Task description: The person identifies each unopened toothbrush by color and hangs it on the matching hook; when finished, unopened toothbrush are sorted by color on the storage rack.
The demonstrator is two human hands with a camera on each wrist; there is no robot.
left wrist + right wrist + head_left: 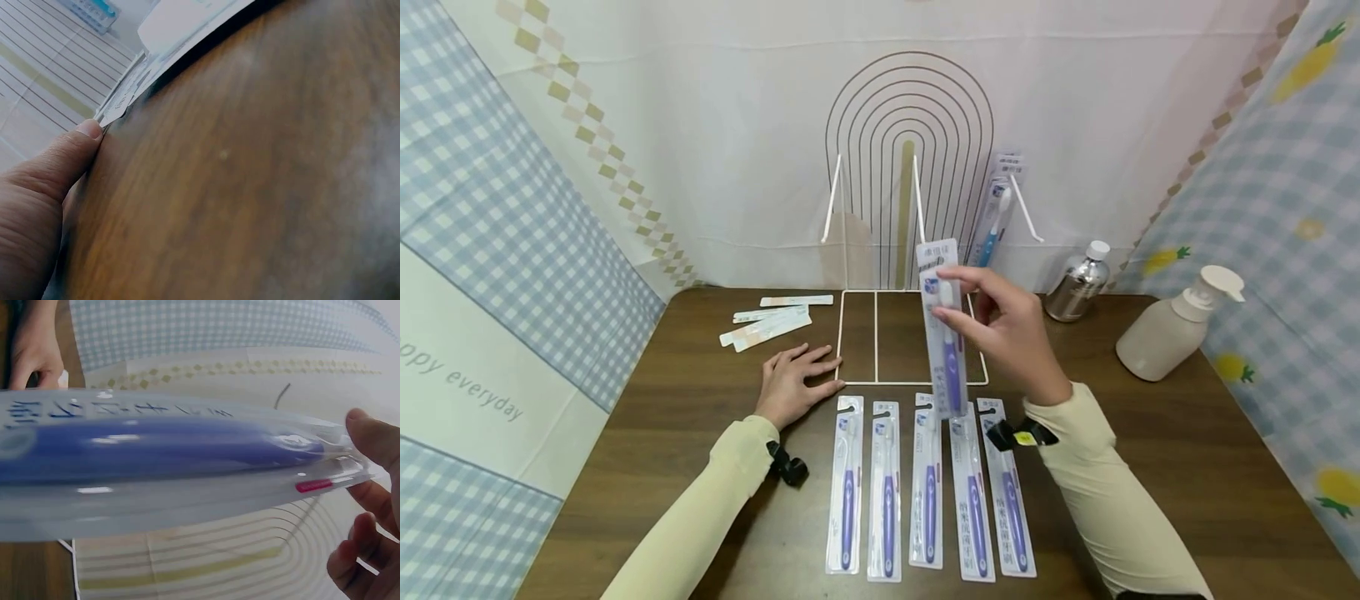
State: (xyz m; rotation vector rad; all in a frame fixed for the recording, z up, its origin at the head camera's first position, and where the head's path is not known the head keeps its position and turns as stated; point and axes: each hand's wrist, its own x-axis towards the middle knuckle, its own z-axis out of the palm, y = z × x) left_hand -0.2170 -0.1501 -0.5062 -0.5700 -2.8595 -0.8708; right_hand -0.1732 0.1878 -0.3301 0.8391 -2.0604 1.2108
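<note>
Brown worktop (647,467), white cloth backdrop (737,150). Right hand (1013,333) pinches purple toothbrush pack (946,350), near-upright, in front of wire rack (876,337); left hand (793,387) rests spread, by rack's near-left corner. Five more packs (930,512) lined up toward worktop's near edge.

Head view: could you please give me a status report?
Right hand pinches purple toothbrush in clear-white packaging, raised. Left hand on brown wooden table by white wire rack. Blue packaged toothbrush occupies right prong.
</note>
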